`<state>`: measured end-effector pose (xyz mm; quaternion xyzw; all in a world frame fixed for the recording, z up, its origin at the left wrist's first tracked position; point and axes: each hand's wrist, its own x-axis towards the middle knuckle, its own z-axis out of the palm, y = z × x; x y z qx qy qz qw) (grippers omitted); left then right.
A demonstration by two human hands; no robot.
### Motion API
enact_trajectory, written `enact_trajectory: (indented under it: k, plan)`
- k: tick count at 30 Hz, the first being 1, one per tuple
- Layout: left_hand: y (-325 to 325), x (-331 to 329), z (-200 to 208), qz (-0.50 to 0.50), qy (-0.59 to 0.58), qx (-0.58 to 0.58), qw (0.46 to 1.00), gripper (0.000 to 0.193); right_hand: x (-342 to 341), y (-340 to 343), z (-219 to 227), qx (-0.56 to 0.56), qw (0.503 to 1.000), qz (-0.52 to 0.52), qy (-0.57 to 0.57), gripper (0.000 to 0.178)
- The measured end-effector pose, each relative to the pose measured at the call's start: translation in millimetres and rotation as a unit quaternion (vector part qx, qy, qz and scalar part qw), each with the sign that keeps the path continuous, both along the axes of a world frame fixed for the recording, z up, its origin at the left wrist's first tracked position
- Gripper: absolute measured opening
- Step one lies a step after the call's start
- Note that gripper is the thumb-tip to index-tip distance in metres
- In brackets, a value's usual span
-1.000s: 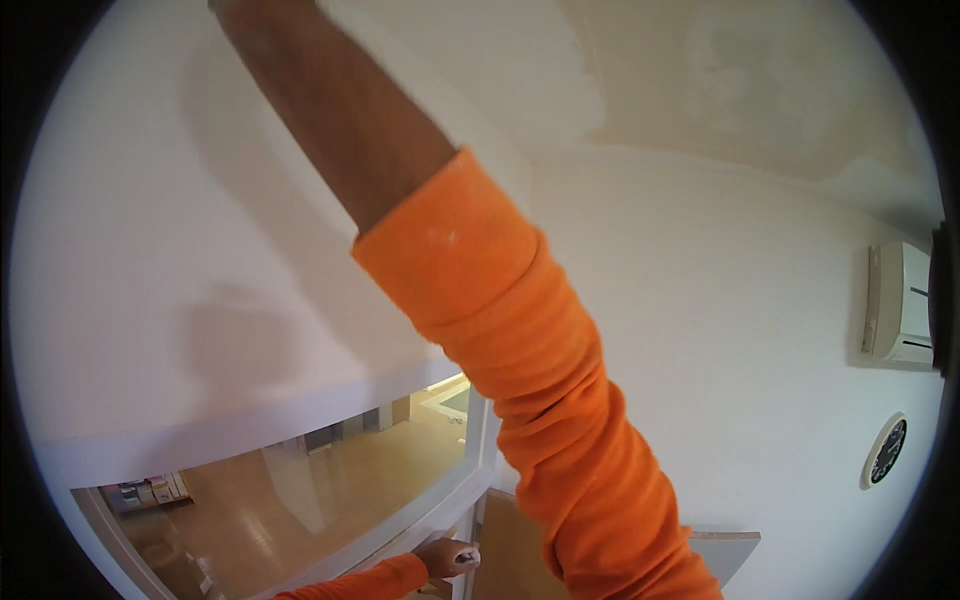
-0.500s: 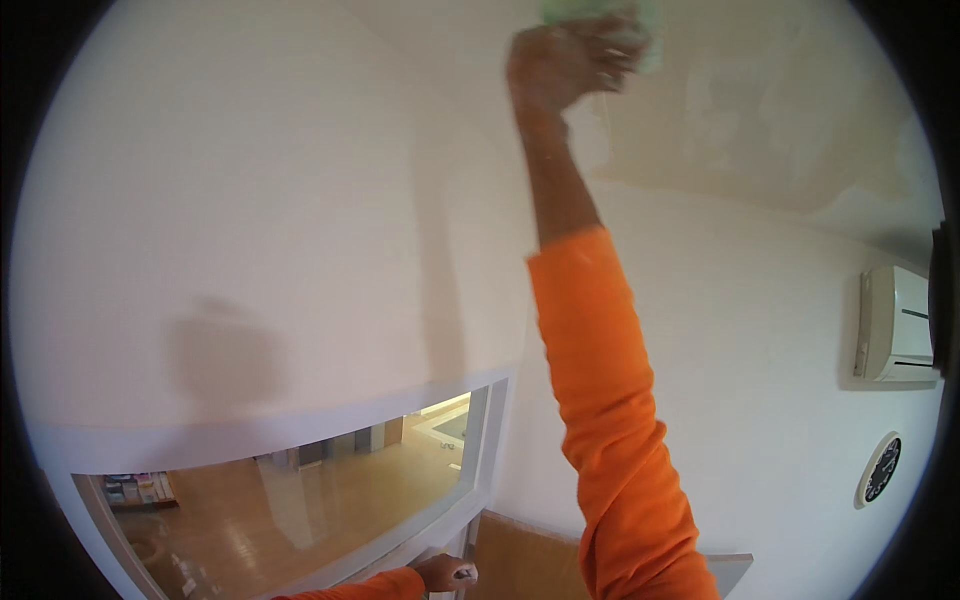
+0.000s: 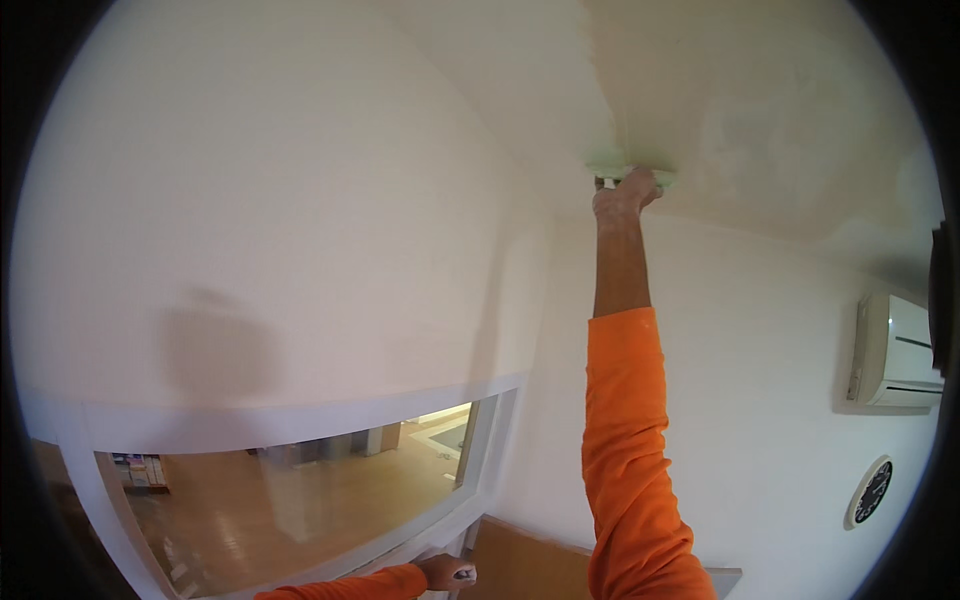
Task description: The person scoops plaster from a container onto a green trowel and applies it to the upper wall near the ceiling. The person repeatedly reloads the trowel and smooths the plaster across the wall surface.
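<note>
My right hand (image 3: 627, 192), arm stretched up in an orange sleeve, is closed on a flat, pale green plastering float (image 3: 664, 179). The float lies against the ceiling (image 3: 740, 120), where a patchy beige area with a ragged border meets paler surface. Whitish dust or paste marks the right hand. Low in the view my left hand (image 3: 445, 572) is closed beside the window frame, fingers curled, with a pale spot at the fingertips. What it grips, if anything, I cannot make out.
An interior window (image 3: 300, 500) in a white frame shows a wooden floor beyond. Below stands a brown wooden panel (image 3: 525, 560). On the right wall hang a white air conditioner (image 3: 895, 350) and a round black-faced clock (image 3: 873, 492). Shadows fall on the left wall (image 3: 330, 230).
My right hand and the float have come down in the view, slightly to the right, as the view tilted up and more ceiling shows. My left hand stays put.
</note>
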<state>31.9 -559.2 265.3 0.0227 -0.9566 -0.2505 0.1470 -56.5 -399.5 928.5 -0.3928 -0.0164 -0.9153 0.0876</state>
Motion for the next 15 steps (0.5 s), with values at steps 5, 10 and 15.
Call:
enact_trajectory:
  k: [5, 10, 15]
  plan:
    - [5.6, -9.9, -3.4, -0.016, -0.007, 0.002, 1.000, 0.035, 49.6, 44.3, 19.6, -0.111, 0.975, -0.080, 0.172, 0.058]
    - [1.1, -17.0, -3.3, -0.017, -0.003, -0.001, 1.000, 0.037, 193.3, 69.6, 23.6, -0.053, 0.849, -0.511, 0.125, 0.080]
    - [-4.7, 9.5, -0.8, -0.002, -0.006, 0.021, 1.000, 0.036, 237.7, 10.6, -16.8, -0.085, 0.730, -0.653, 0.184, 0.091]
